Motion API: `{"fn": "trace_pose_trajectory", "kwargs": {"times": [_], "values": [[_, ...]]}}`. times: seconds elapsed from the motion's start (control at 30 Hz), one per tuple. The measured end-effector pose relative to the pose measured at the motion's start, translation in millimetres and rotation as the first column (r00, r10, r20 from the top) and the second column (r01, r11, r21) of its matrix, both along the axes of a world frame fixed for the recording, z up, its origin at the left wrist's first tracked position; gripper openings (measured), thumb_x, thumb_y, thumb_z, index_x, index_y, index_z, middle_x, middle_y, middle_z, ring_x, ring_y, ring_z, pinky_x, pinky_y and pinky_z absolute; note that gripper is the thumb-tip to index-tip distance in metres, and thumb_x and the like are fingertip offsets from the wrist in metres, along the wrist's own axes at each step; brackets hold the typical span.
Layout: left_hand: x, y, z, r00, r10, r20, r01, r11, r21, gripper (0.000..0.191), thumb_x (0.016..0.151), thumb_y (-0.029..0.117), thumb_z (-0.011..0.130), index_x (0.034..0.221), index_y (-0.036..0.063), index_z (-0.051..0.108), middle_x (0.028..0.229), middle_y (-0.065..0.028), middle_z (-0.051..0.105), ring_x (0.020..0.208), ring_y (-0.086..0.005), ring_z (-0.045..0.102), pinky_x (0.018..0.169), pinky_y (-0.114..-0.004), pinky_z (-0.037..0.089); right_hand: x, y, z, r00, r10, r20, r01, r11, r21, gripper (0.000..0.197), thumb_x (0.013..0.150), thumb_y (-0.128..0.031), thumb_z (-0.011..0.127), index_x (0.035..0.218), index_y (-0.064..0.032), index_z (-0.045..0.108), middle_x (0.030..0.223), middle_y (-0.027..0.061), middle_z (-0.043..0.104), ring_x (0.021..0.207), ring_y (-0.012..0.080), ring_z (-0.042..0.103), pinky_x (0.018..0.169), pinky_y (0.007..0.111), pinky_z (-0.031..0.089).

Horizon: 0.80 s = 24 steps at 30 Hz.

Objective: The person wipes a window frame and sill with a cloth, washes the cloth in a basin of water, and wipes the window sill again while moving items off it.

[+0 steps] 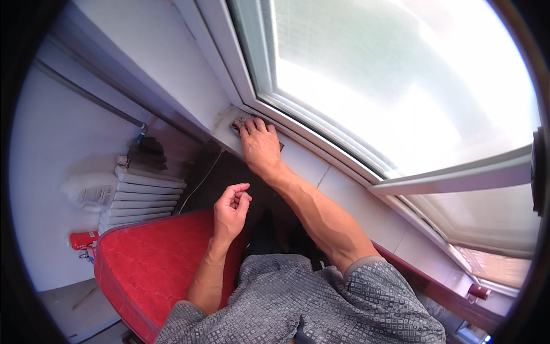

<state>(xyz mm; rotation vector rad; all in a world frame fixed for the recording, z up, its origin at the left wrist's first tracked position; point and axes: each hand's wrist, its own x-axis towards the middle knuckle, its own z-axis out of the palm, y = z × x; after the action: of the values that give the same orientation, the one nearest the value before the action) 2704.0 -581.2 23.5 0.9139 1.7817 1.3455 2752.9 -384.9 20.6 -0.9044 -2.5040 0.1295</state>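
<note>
My right hand (261, 145) presses a crumpled, patterned cloth (236, 125) flat against the white tiled windowsill (343, 182), close to the corner by the window frame (296, 129). Most of the cloth is hidden under the palm; a bit of it shows past the fingertips and a dark edge beside the wrist. My left hand (232, 210) hangs in the air in front of my body, its fingers loosely curled and nothing visible in it. Below it is the edge of a red quilted mattress (159, 262).
A white radiator (146, 195) stands at the left, with a white plastic jug (92, 191) by it. Grey pipes (90, 92) run along the wall. The window sash (455, 170) juts out at the right. A dark red cylindrical object (479, 292) sits on the sill's far right.
</note>
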Motion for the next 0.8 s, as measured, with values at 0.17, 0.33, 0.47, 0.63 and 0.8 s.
{"fn": "trace_pose_trajectory", "kwargs": {"times": [0.17, 0.33, 0.47, 0.63, 0.8], "values": [[-40.6, -27.5, -16.9, 0.982, 0.173, 0.077, -0.175, 0.984, 0.019, 0.023, 0.102, 0.002, 0.063, 0.125, -0.0002, 0.068, 0.092, -0.0025, 0.069, 0.075, -0.0046, 0.06, 0.067, -0.021, 0.053, 26.6, -16.8, -8.8, 0.98, 0.189, -0.064, -0.186, 0.981, 0.052, 0.042, 0.086, -0.013, 0.061, 0.127, -0.0077, 0.068, 0.121, 0.0111, 0.064, 0.118, 0.0281, 0.057, 0.086, 0.041, 0.05], [-66.0, -17.6, -10.1, 0.978, 0.183, 0.104, -0.191, 0.979, 0.071, 0.023, 0.104, 0.004, 0.061, 0.126, -0.0002, 0.066, 0.092, -0.0021, 0.067, 0.078, -0.0048, 0.06, 0.07, -0.021, 0.052, -40.4, 18.4, 1.8, 0.997, 0.001, 0.083, -0.008, 0.996, 0.084, 0.041, 0.085, -0.011, 0.061, 0.124, -0.0061, 0.069, 0.122, 0.0129, 0.063, 0.113, 0.0303, 0.057, 0.089, 0.041, 0.051], [-88.5, -28.3, -12.3, 0.97, 0.208, 0.124, -0.219, 0.972, 0.085, 0.023, 0.104, 0.004, 0.061, 0.126, -0.0001, 0.066, 0.093, -0.0022, 0.067, 0.077, -0.005, 0.059, 0.069, -0.021, 0.052, -51.4, 17.1, 3.9, 0.99, 0.137, 0.027, -0.137, 0.991, -0.011, 0.036, 0.085, -0.011, 0.062, 0.119, -0.0051, 0.071, 0.117, 0.0157, 0.064, 0.108, 0.0346, 0.059, 0.089, 0.046, 0.057], [-100.9, -32.2, -25.6, 0.958, 0.231, 0.172, -0.25, 0.964, 0.095, 0.024, 0.103, 0.001, 0.062, 0.126, 0.001, 0.066, 0.093, -0.0008, 0.067, 0.081, -0.0061, 0.062, 0.07, -0.022, 0.053, -27.2, 12.9, 10.5, 0.97, 0.021, 0.241, 0.027, 0.981, -0.191, 0.031, 0.085, -0.015, 0.066, 0.113, -0.0038, 0.072, 0.11, 0.0186, 0.062, 0.106, 0.0373, 0.061, 0.083, 0.047, 0.06], [-99.4, -26.3, -23.9, 0.966, 0.187, 0.179, -0.202, 0.977, 0.067, 0.023, 0.103, 0.002, 0.062, 0.126, 0.0015, 0.067, 0.093, -0.001, 0.067, 0.081, -0.0063, 0.062, 0.071, -0.022, 0.054, -70.1, 20.3, 14.2, 0.979, 0.076, 0.188, -0.063, 0.995, -0.073, 0.026, 0.085, -0.015, 0.067, 0.108, -0.004, 0.071, 0.11, 0.0182, 0.063, 0.109, 0.038, 0.062, 0.085, 0.046, 0.06]]}}
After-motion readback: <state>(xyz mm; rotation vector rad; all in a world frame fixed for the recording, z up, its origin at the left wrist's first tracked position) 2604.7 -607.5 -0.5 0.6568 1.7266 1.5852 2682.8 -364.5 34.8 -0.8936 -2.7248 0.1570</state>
